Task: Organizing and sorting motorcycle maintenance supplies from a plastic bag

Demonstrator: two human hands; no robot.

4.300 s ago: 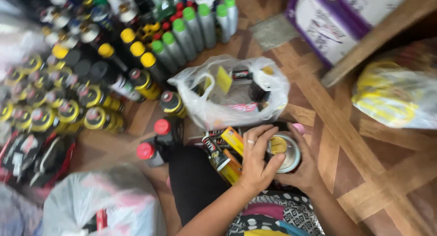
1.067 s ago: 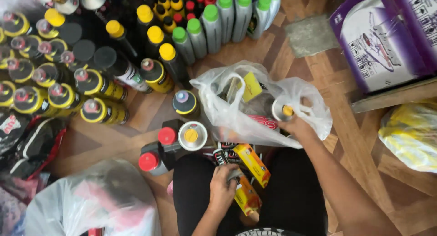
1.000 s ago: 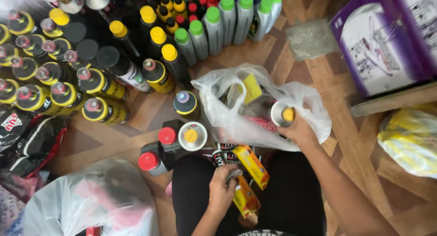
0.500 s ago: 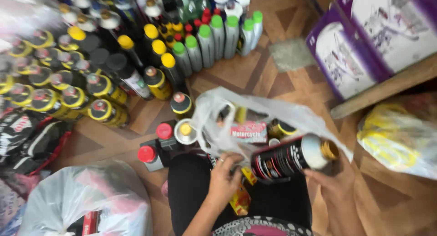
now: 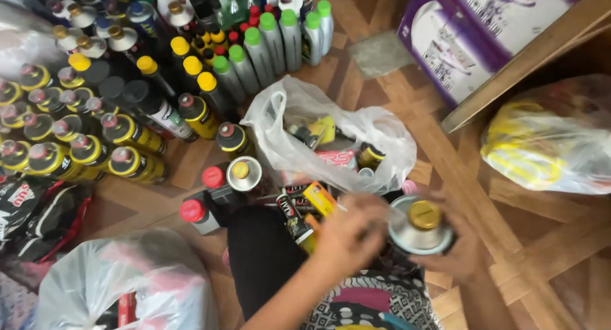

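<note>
While my right hand [image 5: 455,250] cups the silvery metal spray can with the gold-yellow cap [image 5: 421,225] from the right and underneath, fingers curled around its body, my left hand [image 5: 350,231] comes in from the left with fingers bent toward the can's shoulder; the blur keeps me from telling whether they already pinch anything, though a thin pale stick [image 5: 342,207] seems to poke out just beside them. The can sits over my lap, near me, just on the near side of the crumpled translucent white plastic bag [image 5: 299,145] that lies open on the wooden parquet floor [image 5: 471,183]. To handle it well, I judge I should keep the right grip firm and low so the top stays free, and bring the left fingertips square onto the cap rather than its slanted edge, since a smooth round can will likely twist in a loose palm. A flat yellow and black packet [image 5: 299,215] rests on my black-clad knee just left of my left hand, and it could slide off if I shift. Farther left stand a silver-topped can with a yellow centre [image 5: 244,173] and two dark cans with red caps [image 5: 202,196], close enough to knock, so my elbow should stay tucked. Rows of yellow-capped and green-capped cans [image 5: 254,56] crowd the far left.
</note>
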